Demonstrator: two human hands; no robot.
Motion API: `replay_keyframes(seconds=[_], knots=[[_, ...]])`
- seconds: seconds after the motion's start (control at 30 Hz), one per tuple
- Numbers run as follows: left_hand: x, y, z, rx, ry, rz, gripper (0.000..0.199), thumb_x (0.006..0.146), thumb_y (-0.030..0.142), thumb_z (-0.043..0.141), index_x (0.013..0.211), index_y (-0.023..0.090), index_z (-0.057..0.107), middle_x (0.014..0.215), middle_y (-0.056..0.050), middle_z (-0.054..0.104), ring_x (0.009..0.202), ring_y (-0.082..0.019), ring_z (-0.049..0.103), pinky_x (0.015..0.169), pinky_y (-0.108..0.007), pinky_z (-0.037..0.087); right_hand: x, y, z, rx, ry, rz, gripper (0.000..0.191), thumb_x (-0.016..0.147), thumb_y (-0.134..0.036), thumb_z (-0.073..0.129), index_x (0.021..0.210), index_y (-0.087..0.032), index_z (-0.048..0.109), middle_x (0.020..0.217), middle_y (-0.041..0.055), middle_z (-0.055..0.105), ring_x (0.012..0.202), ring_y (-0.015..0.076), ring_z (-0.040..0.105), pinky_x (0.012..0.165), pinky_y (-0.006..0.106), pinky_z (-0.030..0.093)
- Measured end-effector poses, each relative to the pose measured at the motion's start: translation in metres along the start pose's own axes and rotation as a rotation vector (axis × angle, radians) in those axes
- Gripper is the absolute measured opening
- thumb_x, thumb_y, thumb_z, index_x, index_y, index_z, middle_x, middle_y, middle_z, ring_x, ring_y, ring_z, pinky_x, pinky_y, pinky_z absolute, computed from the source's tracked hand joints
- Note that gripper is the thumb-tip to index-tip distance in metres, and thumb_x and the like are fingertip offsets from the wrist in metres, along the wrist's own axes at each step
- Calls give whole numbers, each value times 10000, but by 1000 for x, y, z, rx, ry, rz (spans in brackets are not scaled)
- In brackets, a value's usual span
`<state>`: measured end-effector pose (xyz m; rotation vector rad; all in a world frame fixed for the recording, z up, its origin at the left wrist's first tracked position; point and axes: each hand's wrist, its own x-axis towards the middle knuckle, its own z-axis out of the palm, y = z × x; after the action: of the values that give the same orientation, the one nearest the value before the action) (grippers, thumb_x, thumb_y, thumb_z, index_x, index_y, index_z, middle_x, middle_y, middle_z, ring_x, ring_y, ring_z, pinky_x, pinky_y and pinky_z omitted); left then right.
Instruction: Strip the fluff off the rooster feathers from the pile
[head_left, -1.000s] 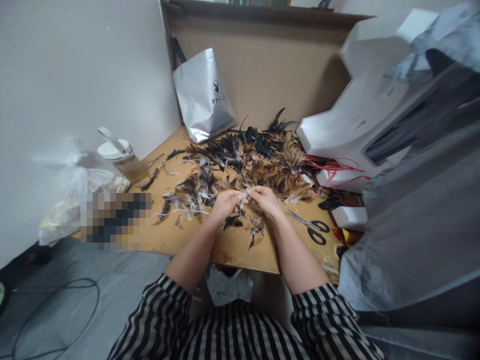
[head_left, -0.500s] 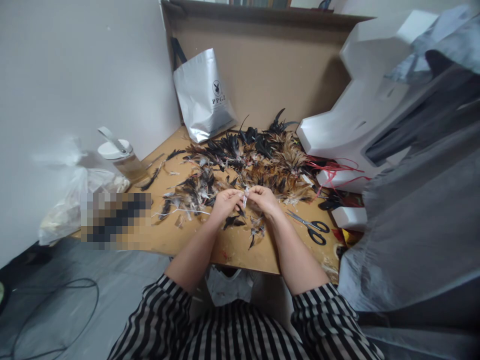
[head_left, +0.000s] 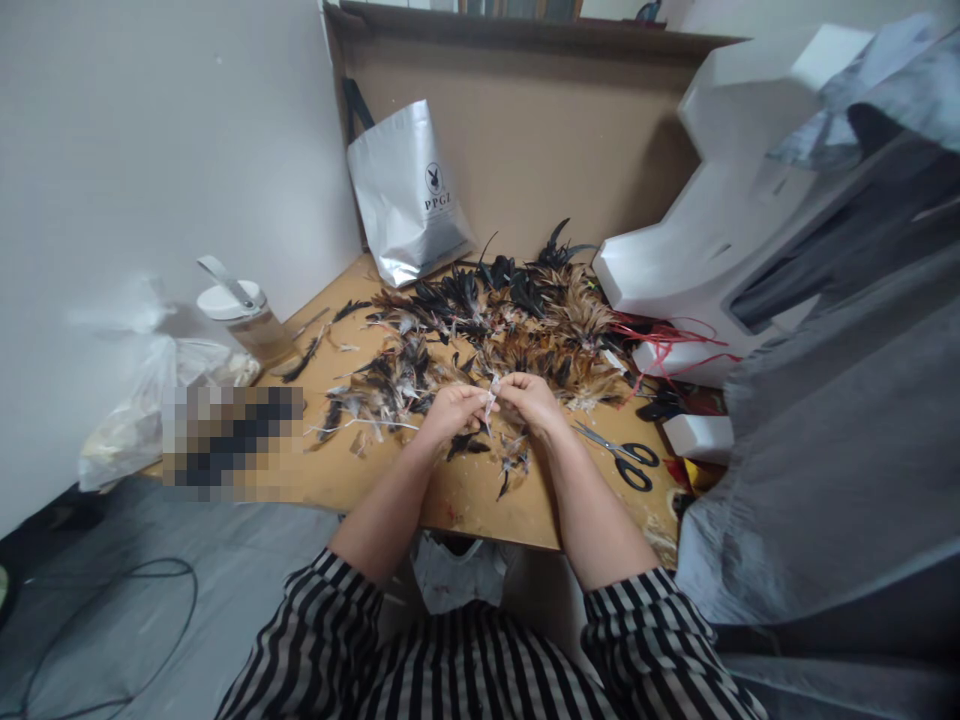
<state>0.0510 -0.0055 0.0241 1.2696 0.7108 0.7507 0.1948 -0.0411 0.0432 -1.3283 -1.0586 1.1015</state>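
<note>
My left hand [head_left: 452, 412] and my right hand [head_left: 529, 400] meet over the middle of the table, both closed in a pinch. Between their fingertips is a thin pale strip [head_left: 490, 400], hanging downward; its exact kind is too small to make out. Just below the hands lie a dark feather [head_left: 468, 443] and a small feather tuft [head_left: 514, 462]. Behind them spreads a heap of brown feathers [head_left: 536, 358], with black feathers [head_left: 450, 297] farther back. To the right of my right hand rest black-handled scissors [head_left: 622, 452], blades slightly apart.
A silver bag [head_left: 409, 200] stands against the cardboard wall [head_left: 540, 130]. At the left are a lidded jug [head_left: 255, 325] and a clear plastic bag [head_left: 127, 420]. White foam [head_left: 660, 255], red string [head_left: 664, 345] and grey cloth [head_left: 817, 440] border the right side.
My left fingertips have shifted slightly down and away from my right fingertips along the pale strip, and more of the strip shows. My right hand has hardly moved.
</note>
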Motion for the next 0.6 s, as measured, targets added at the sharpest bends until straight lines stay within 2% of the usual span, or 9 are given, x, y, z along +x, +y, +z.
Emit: replay_keyframes(seconds=[0.33,0.6], knots=[[4,-2,4,40,87,64,221,671,305,592,731,96,629,720,-81,648,479,-75,545,416,-171,407,2,5,3,-17,10,2,270,544,-363,675,658,-138,578,491,-33,523,406,53,369,426,196,270],[2,3,7,-24,146,46,219,656,297,609,742,95,618,708,-77,640,525,-94,571,445,-184,438,1,4,1,15,-57,11,301,546,-408,677,606,-134,570,460,-32,494,374,39,325,383,187,218]])
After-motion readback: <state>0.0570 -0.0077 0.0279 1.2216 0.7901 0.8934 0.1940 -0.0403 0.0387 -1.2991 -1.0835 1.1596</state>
